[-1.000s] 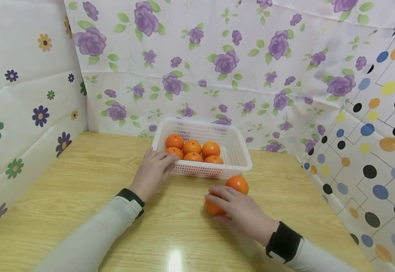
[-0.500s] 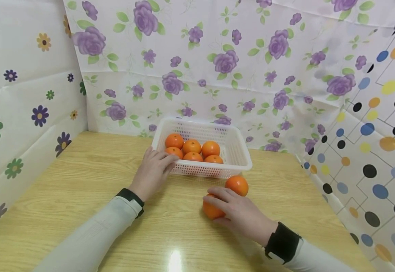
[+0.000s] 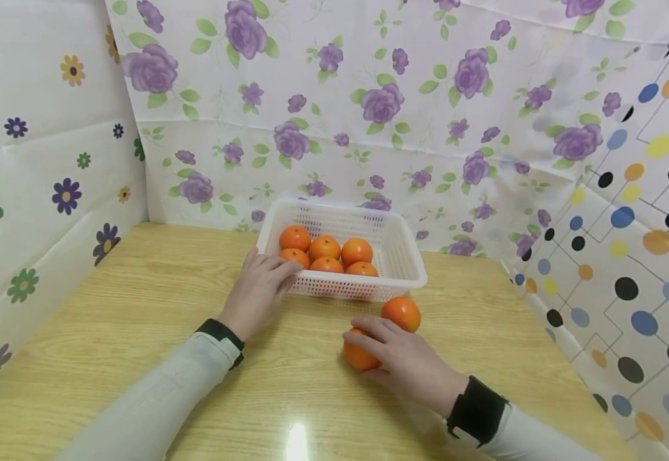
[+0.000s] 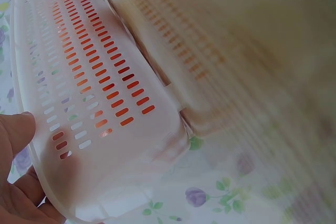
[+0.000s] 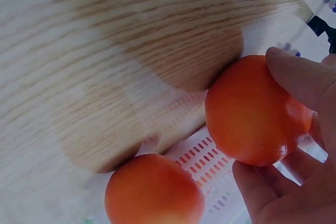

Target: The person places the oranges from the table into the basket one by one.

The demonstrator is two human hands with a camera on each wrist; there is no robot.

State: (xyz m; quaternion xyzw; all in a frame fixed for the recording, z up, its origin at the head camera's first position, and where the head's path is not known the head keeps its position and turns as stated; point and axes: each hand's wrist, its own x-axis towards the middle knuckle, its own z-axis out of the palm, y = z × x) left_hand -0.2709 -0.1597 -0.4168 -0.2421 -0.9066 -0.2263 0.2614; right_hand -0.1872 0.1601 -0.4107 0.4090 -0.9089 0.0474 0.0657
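Observation:
My left hand (image 3: 258,288) holds the front left corner of a white perforated plastic basket (image 3: 392,282). In the left wrist view the thumb lies on one side of the basket's rim (image 4: 32,156), with other fingers on the opposite side. My right hand (image 3: 415,365) grips an orange (image 3: 360,351) in front of the basket. Seen from the right wrist, thumb and fingertips close round that glossy orange (image 5: 252,114). A second orange (image 3: 401,314) sits by the basket's front right, just beyond the right hand's knuckles. Several oranges (image 3: 325,248) fill the basket's left and middle.
The wooden table (image 3: 184,397) spreads around the hands and basket. Behind the basket hangs a sheet with purple flowers (image 3: 383,102). Patterned sheets also close off the left side (image 3: 52,153) and the right side (image 3: 634,269).
The orange in my right hand has shifted slightly to the left with the fingers. My left hand, the basket and the second orange have stayed in place.

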